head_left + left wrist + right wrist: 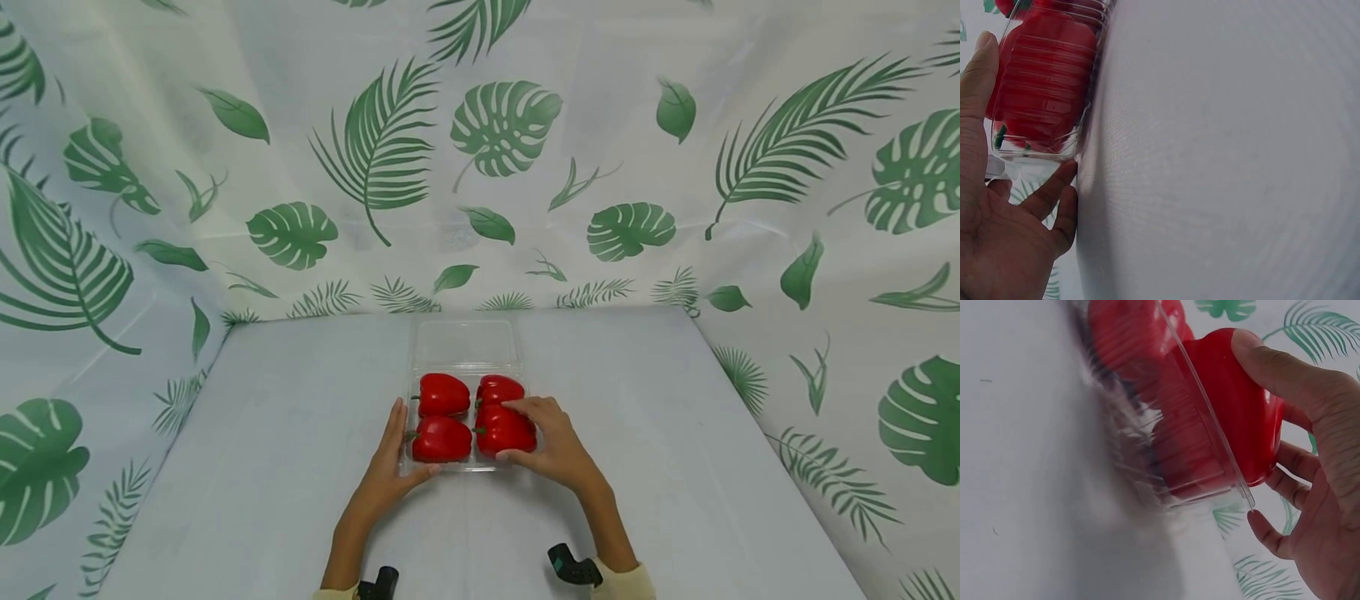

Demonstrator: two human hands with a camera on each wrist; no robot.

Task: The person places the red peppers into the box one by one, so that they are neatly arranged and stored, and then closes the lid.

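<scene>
Several red bell peppers with green stems sit in a clear plastic container (pixel 480 468), its lid (pixel 465 343) folded back at the far side. My right hand (pixel 551 442) grips the near-right bell pepper (pixel 504 429) between thumb and fingers. In the right wrist view this bell pepper (pixel 1229 406) sticks up above the container's rim. My left hand (pixel 386 479) rests at the container's near-left corner, fingers straight along its left side and thumb by the front edge. Beside it lies the near-left bell pepper (pixel 441 439), seen through ribbed plastic in the left wrist view.
A white-covered table (pixel 262 467) extends around the container. Leaf-printed cloth (pixel 510 250) hangs behind it and on both sides. Each wrist carries a black device, such as the one on the right (pixel 573 567).
</scene>
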